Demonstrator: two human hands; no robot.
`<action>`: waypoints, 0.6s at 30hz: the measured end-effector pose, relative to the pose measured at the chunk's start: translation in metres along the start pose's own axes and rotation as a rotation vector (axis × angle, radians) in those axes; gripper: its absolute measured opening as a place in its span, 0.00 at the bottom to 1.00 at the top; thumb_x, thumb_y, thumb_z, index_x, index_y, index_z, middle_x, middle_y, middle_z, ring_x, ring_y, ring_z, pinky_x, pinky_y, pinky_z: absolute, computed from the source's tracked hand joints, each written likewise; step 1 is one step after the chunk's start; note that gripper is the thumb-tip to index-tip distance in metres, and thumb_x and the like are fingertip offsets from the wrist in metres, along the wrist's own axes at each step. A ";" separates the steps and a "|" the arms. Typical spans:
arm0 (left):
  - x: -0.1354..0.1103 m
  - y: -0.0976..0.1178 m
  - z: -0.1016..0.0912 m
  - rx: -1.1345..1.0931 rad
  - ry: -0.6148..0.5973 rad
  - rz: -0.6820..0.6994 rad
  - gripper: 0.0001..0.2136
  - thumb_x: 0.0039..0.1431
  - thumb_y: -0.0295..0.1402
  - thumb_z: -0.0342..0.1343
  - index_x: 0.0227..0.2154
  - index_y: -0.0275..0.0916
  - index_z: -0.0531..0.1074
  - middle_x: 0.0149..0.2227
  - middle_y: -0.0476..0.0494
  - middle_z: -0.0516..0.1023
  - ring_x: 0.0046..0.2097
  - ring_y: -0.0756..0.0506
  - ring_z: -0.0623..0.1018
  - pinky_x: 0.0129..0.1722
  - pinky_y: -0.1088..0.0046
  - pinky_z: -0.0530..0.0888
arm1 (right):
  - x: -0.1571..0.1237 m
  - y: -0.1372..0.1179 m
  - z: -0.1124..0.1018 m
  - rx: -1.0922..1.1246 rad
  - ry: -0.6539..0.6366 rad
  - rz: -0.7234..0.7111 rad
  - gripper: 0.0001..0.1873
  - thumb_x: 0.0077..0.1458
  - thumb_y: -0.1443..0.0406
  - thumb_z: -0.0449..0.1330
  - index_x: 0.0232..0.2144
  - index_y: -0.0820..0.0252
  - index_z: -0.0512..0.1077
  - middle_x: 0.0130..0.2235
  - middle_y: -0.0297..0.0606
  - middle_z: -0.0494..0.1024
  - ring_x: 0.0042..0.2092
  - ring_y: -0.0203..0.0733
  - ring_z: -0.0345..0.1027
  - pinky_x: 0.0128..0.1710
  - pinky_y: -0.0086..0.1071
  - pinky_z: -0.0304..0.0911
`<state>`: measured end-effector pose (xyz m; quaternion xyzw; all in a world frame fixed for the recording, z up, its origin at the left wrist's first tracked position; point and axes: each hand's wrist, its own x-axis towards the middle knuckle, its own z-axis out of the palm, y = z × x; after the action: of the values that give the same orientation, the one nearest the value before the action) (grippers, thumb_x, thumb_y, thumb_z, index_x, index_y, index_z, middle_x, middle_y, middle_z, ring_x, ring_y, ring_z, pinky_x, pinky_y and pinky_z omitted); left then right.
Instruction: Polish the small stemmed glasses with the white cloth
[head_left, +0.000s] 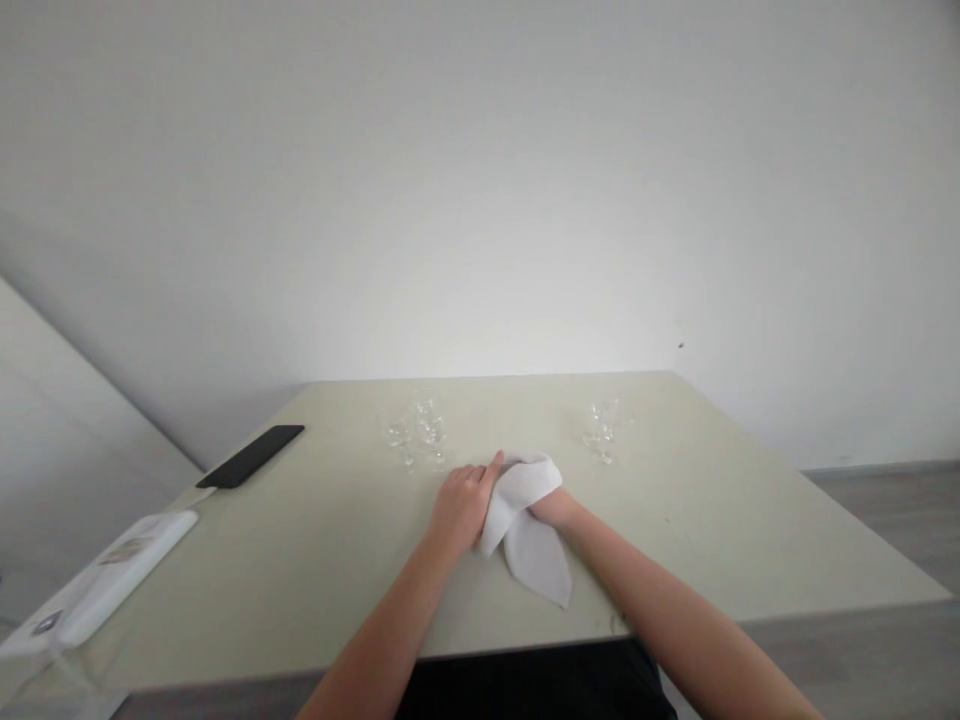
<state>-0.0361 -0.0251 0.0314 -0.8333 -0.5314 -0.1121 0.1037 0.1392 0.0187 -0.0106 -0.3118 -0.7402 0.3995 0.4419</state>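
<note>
A white cloth [536, 555] is bunched between my two hands near the middle of the table, one corner hanging toward me. My left hand [463, 505] is closed against the cloth's left side, with one finger stretched along its upper edge; whatever lies inside its grip is hidden. The cloth drapes over the fingers of my right hand [553, 506], which is closed in its folds. Beyond my left hand stand several clear stemmed glasses [429, 425]. More clear glass [602, 430] stands beyond my right hand, its outlines too faint to count.
The pale table [675, 540] meets a plain wall at its far edge. Toward the left edge lie a flat black object [253, 457] like a phone or power bank, with a light cable end, and a white package or box [124, 570] with print on it.
</note>
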 end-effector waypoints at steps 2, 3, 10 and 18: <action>0.001 0.007 -0.004 -0.038 0.041 0.005 0.33 0.57 0.25 0.49 0.65 0.39 0.47 0.43 0.39 0.74 0.48 0.41 0.73 0.50 0.63 0.66 | 0.000 0.004 0.006 -0.014 0.112 0.071 0.16 0.62 0.57 0.52 0.42 0.57 0.75 0.46 0.44 0.78 0.55 0.49 0.67 0.61 0.43 0.54; 0.001 0.010 -0.007 -0.065 0.029 0.006 0.36 0.55 0.27 0.53 0.65 0.39 0.44 0.46 0.38 0.72 0.49 0.41 0.72 0.51 0.63 0.65 | -0.001 0.006 0.008 -0.014 0.156 0.111 0.16 0.63 0.58 0.50 0.43 0.57 0.75 0.45 0.44 0.78 0.56 0.49 0.65 0.62 0.42 0.52; 0.000 0.009 -0.018 -0.086 -0.198 -0.072 0.20 0.59 0.31 0.48 0.55 0.41 0.56 0.46 0.38 0.74 0.42 0.42 0.77 0.39 0.68 0.69 | -0.011 0.006 0.003 0.020 -0.064 0.110 0.16 0.59 0.59 0.55 0.46 0.59 0.74 0.50 0.43 0.76 0.54 0.47 0.67 0.59 0.39 0.56; 0.003 0.002 -0.009 0.005 -0.007 -0.026 0.13 0.62 0.28 0.45 0.49 0.39 0.62 0.41 0.39 0.75 0.44 0.42 0.75 0.45 0.65 0.68 | -0.004 0.001 0.007 0.021 0.015 0.051 0.14 0.60 0.57 0.53 0.39 0.58 0.74 0.44 0.41 0.78 0.49 0.47 0.69 0.57 0.42 0.58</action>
<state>-0.0342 -0.0262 0.0405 -0.8263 -0.5429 -0.1095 0.1024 0.1347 0.0135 -0.0147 -0.3289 -0.7246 0.4159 0.4403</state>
